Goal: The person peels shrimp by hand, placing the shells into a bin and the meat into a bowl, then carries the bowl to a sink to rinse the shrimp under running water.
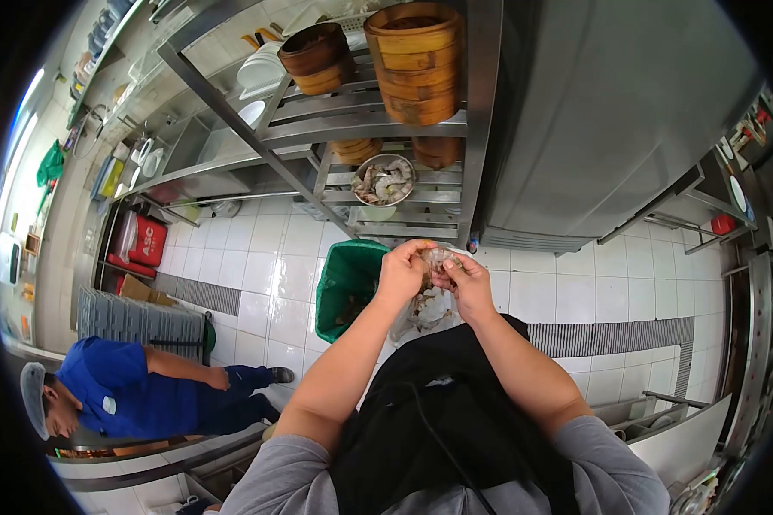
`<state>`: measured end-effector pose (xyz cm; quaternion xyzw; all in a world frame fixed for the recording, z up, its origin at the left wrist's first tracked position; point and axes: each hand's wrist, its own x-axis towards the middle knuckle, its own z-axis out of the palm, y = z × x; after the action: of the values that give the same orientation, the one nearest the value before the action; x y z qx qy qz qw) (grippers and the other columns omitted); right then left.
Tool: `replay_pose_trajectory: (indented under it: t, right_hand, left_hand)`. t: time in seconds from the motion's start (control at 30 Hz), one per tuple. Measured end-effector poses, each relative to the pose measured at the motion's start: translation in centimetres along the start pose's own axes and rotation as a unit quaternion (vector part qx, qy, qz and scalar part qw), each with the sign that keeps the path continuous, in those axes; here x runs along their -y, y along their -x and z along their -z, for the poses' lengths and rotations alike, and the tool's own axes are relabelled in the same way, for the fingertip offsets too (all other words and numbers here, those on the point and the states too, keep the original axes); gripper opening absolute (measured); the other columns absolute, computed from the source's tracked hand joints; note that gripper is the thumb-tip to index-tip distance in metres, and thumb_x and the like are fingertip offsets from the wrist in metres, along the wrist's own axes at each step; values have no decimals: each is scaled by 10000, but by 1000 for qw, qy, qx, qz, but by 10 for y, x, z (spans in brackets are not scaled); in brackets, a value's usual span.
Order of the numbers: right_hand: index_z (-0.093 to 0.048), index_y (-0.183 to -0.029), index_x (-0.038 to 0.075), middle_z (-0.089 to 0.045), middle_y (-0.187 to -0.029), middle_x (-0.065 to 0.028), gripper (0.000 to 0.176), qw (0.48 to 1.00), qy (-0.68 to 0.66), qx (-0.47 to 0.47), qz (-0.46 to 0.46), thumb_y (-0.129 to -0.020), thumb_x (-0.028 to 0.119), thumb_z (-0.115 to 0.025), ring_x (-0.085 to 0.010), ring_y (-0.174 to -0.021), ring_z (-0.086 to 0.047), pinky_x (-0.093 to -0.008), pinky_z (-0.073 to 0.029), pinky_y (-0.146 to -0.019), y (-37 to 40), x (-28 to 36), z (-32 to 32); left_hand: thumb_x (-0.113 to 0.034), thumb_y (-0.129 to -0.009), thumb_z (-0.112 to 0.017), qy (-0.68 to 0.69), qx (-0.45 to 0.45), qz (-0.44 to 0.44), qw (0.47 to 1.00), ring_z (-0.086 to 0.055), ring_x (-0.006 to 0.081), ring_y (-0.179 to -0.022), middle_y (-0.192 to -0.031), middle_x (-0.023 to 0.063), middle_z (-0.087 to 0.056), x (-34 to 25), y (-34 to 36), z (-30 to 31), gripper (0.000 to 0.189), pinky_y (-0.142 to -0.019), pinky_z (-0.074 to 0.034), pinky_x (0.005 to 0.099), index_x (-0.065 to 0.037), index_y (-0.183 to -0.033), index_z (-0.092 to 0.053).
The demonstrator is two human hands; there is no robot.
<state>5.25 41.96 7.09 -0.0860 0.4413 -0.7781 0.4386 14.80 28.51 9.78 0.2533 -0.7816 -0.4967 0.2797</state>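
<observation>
In the middle of the head view, my left hand [403, 269] and my right hand [470, 285] are close together, fingers closed in a pinch on a greyish, translucent shrimp [439, 257]. My fingers cover part of it. Just below them, a whitish, plastic-looking container or bag [434, 311] with pale pieces in it shows between my forearms; what it holds is hard to make out. A bin lined with a green bag [329, 302] stands beside my left hand. Farther off, a metal bowl [358, 194] of shrimp sits on the lower rack shelf.
A metal rack [361, 130] ahead carries stacked bamboo steamers [414, 69]. To its right stands a large steel cabinet [584, 129]. A person in blue [116, 386] is at the left by stacked grey crates [137, 322]. Drain grating [610, 339] crosses the tiled floor.
</observation>
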Motion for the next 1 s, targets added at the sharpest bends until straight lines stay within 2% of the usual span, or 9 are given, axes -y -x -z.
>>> replay_pose_trajectory:
  t: [0.1,0.3,0.43,0.57,0.73,0.83,0.9,0.97,1.0]
  right_hand:
    - [-670,-1225,32,-747,-1043,-103,225,993,-106,8,-51,-1033,146,-643,-225,-910,-753,-360,-649,-811,-2,6,3]
    - [-631,-1280,18,-740,-1065,-102,256,993,-91,-15,-71,-1061,144,-590,-204,-914,-746,-329,-630,-818,-3,16,-11]
    - [-620,-1277,-18,-740,-1040,-98,253,982,177,62,6,-1075,123,-559,-160,-885,-731,-304,-606,-797,-4,7,-7]
    - [-633,-1051,-14,-726,-861,-106,116,973,226,-26,24,-1035,101,-636,-155,-712,-704,-307,-591,-638,-2,3,-16]
    - [-641,-1004,5,-710,-812,-94,92,989,131,-66,-13,-1009,93,-669,-156,-644,-671,-307,-582,-601,5,-13,-43]
    - [-639,-1008,1,-706,-803,-92,96,989,117,-94,8,-1008,93,-665,-151,-638,-668,-298,-577,-585,4,-14,-58]
    - [-633,-1019,-9,-705,-798,-91,111,986,112,-120,20,-1007,97,-667,-144,-638,-669,-291,-573,-568,4,-15,-64]
    - [-630,-1043,-7,-704,-804,-88,104,981,156,-115,5,-1013,90,-652,-145,-637,-667,-293,-571,-568,1,-15,-65]
    - [-630,-1043,-7,-704,-804,-88,104,980,157,-121,9,-1013,90,-652,-145,-637,-667,-293,-571,-568,-1,-18,-64]
  left_hand:
    - [148,-916,-475,247,84,165,951,-707,154,-946,-1078,90,-751,21,-12,5,394,-877,-563,286,-7,-1186,-717]
    - [108,-934,-572,283,141,114,942,-647,155,-1127,-1293,67,-660,12,-2,10,556,-963,-534,303,-37,-1470,-543]
    - [29,-926,-688,154,147,51,976,-648,132,-1060,-1190,55,-704,25,-4,17,452,-956,-529,298,-27,-1371,-627]
    - [10,-901,-709,60,152,14,986,-672,131,-923,-1023,86,-751,22,-7,24,216,-864,-546,294,-8,-1116,-715]
    - [-88,-825,-739,-196,109,-12,974,-735,352,-807,-873,216,-732,56,-9,30,212,-735,-579,408,-50,-1034,-736]
    - [-112,-851,-696,-243,140,96,955,-707,445,-885,-916,216,-736,79,-7,43,166,-779,-565,510,-76,-1005,-745]
    - [-138,-858,-695,-250,188,114,943,-712,412,-980,-1010,217,-743,101,1,55,221,-855,-573,470,-100,-1065,-762]
    - [-182,-889,-711,-238,251,-43,937,-672,396,-1132,-1166,223,-720,142,4,63,238,-967,-548,415,-139,-1112,-780]
    - [-230,-962,-690,-156,253,39,954,-655,307,-1199,-1247,192,-703,132,-2,64,291,-1045,-501,345,-132,-1230,-748]
